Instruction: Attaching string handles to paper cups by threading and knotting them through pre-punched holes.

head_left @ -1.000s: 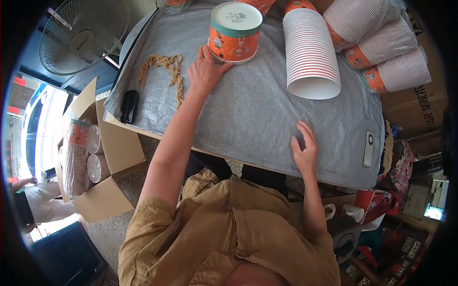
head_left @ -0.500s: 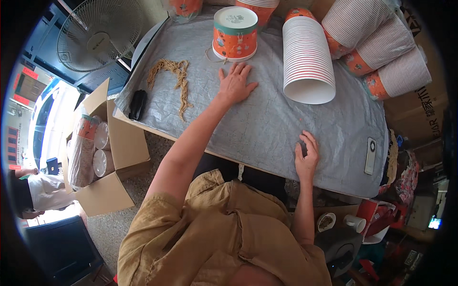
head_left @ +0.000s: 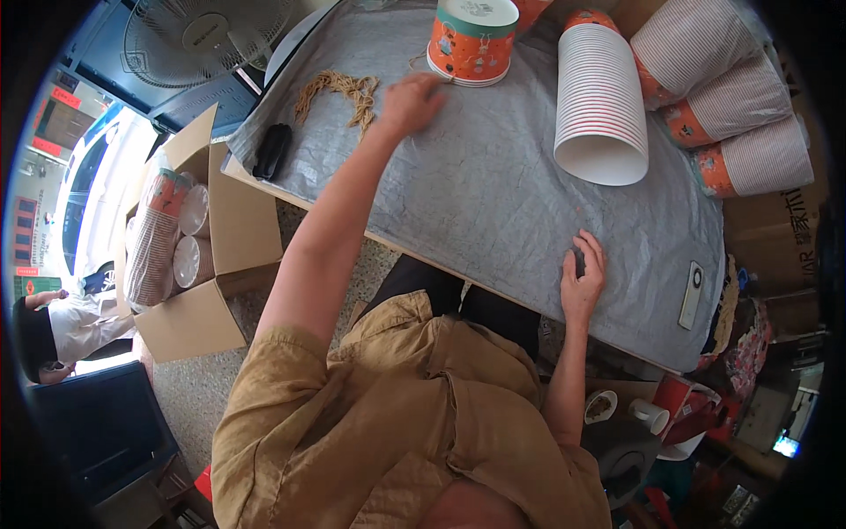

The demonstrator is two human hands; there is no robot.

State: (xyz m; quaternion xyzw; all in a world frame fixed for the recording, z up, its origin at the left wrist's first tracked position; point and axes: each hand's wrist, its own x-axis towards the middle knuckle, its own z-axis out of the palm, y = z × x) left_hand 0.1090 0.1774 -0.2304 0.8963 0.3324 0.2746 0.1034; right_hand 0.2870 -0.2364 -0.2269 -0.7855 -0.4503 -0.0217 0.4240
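Note:
My left hand (head_left: 412, 104) is over the table between a bundle of tan strings (head_left: 359, 93) and an upside-down orange paper tub (head_left: 470, 55). It is somewhat blurred, but its fingers look stretched out and nothing shows in them. The tub has a green band and a white base facing up; a thin string loops out at its lower left. Toward the table's front right edge rests my right hand (head_left: 583, 278), thumb and fingers apart, holding nothing. Beyond it lies a long nested stack of white tubs (head_left: 601, 101), its open mouth facing me.
Wrapped tub stacks (head_left: 749, 159) lie at the back right. A black object (head_left: 272, 151) sits on the left table edge, a pale oblong object (head_left: 692, 295) on the right. Left of the table are a cardboard box (head_left: 247, 212) of tubs and a fan (head_left: 204, 40). Another person (head_left: 79, 326) is far left.
My left hand has moved left, away from in front of the orange tub and toward the strings. The right hand stays in about the same place. The whole view has shifted slightly.

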